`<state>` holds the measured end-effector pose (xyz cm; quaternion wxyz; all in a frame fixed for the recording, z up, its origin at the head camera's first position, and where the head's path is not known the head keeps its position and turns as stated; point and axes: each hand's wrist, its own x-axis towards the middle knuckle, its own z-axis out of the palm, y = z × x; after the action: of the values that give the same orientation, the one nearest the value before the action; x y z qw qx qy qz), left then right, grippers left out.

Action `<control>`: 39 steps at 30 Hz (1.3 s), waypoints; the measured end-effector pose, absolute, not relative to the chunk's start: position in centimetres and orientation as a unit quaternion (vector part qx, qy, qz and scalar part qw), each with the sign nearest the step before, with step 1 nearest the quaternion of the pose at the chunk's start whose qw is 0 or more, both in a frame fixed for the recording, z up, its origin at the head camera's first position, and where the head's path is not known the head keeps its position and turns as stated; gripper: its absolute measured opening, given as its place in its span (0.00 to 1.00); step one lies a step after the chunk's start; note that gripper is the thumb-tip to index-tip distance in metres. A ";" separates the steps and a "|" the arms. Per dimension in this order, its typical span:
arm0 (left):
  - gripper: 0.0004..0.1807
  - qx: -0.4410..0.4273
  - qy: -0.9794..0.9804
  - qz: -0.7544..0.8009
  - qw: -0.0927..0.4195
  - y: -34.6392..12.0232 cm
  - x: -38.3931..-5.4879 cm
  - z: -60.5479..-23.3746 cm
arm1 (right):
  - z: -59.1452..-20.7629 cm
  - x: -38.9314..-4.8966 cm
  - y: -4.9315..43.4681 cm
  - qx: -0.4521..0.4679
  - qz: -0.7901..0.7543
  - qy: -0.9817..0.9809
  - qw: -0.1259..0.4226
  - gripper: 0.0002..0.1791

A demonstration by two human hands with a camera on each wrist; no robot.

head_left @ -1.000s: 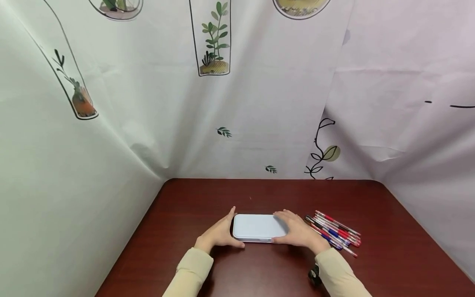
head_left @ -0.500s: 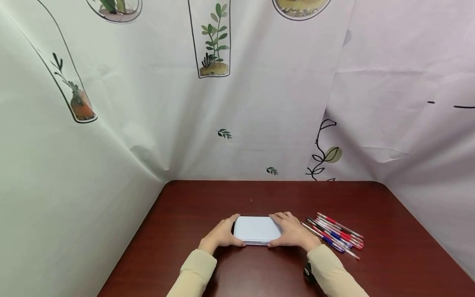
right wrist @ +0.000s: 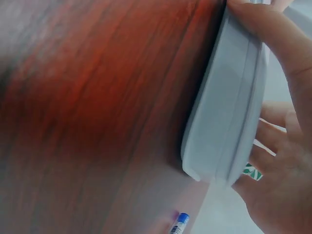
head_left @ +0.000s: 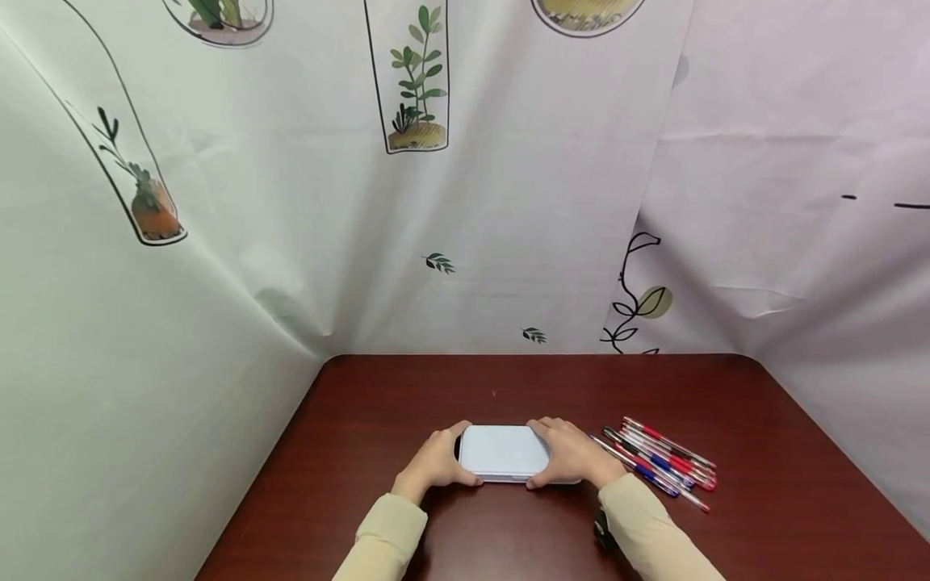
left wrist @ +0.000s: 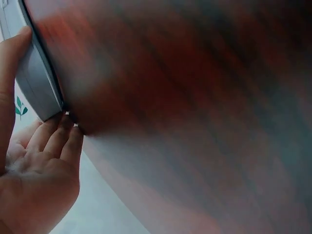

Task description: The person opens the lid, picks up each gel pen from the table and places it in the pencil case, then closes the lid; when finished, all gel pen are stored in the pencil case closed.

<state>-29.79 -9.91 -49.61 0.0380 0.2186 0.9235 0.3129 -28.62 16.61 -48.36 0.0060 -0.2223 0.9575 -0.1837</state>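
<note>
A pale blue, flat, round-cornered pencil case (head_left: 504,450) lies on the dark red-brown table, its long side towards me. My left hand (head_left: 433,461) holds its left end, thumb on the near side and fingers at the far side. At the other end, my right hand (head_left: 571,454) grips the case the same way. In the left wrist view, the case (left wrist: 39,80) shows a dark lower edge between thumb and fingertips. A lengthwise seam runs along the case (right wrist: 222,102) in the right wrist view, with the thumb over its near side. The case's contents are hidden.
Several pens (head_left: 657,461) with red, blue and black parts lie in a loose bundle just right of my right hand. The table (head_left: 407,387) meets a white, plant-printed cloth (head_left: 508,202) at the back and sides. A black object (head_left: 603,531) shows at my right wrist.
My left fingers have closed in from a wider spread onto the case's left end. My right hand has shifted slightly left along the case. The case stays nearly in place.
</note>
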 end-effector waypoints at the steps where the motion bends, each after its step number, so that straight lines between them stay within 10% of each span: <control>1: 0.53 0.218 0.923 0.315 0.036 -9.9 -29.8 -49.6 | -48.4 -28.7 16.6 -0.226 -0.180 0.957 0.002 0.56; 13: 0.53 0.181 0.928 0.325 0.017 -9.4 -29.6 -49.6 | -48.5 -29.7 16.6 -0.265 -0.146 0.953 -0.014 0.52; 39: 0.50 0.172 0.917 0.361 0.020 -9.5 -29.6 -49.6 | -45.4 -31.5 17.2 -0.248 -0.172 0.944 0.136 0.43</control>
<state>-29.65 -9.49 -49.63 0.0196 0.1715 0.9165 0.3608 -31.47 17.18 -45.35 0.1357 -0.2481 0.9436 -0.1719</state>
